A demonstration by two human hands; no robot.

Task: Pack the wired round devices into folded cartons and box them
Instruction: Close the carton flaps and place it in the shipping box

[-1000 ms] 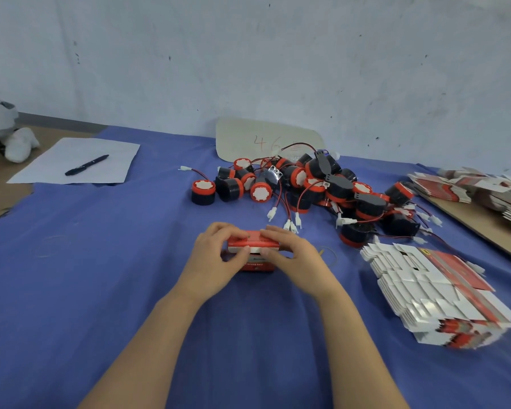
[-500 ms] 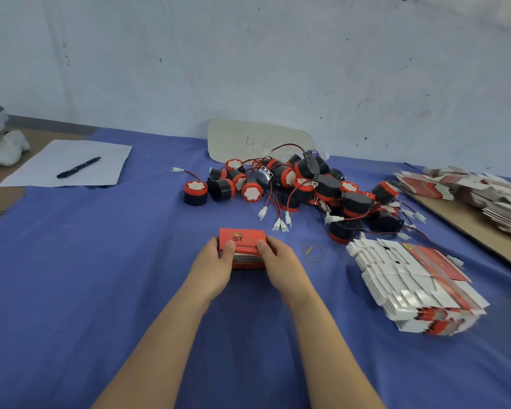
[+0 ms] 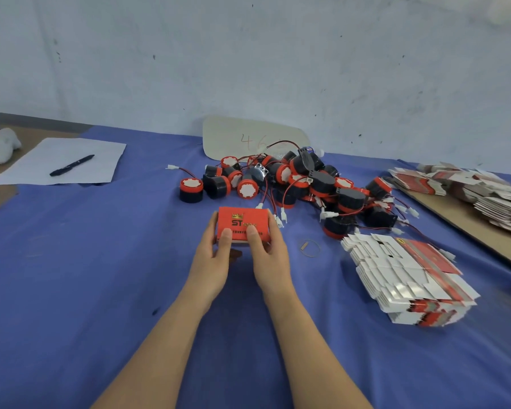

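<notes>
A blue cloth point(image 3: 71, 261) covers the counter, which stands against a pale, scuffed wall point(image 3: 248, 54); near the middle of the cloth a red carton point(image 3: 244, 224) is held between both hands, its printed face with a gold crown and the letters "ST" turned up toward the camera; a small shadow lies on the cloth under its near edge. The left hand point(image 3: 211, 261) grips the carton's left side, thumb pressed on the printed face and fingers curled round the edge; the right hand point(image 3: 270, 258) grips the right side the same way, its thumb just beside the other. Just behind the carton lies a heap of round black-and-red devices point(image 3: 307, 184), their red and black wires and white plugs tangled together; one device point(image 3: 191, 189) stands a little apart at the heap's left end. To the right of the hands a rubber band point(image 3: 309, 247) lies flat on the cloth; beyond it sits a stack of flat cartons point(image 3: 404, 276), fanned out. Further right, more flat cartons point(image 3: 469, 190) lie heaped on a brown board point(image 3: 455, 219). Behind the devices a pale card point(image 3: 248, 137) marked "46" leans at the wall. Far left, a pen point(image 3: 71, 165) rests on a white sheet point(image 3: 101, 154); a white soft object point(image 3: 2, 144) sits at the edge, too cropped to identify.
</notes>
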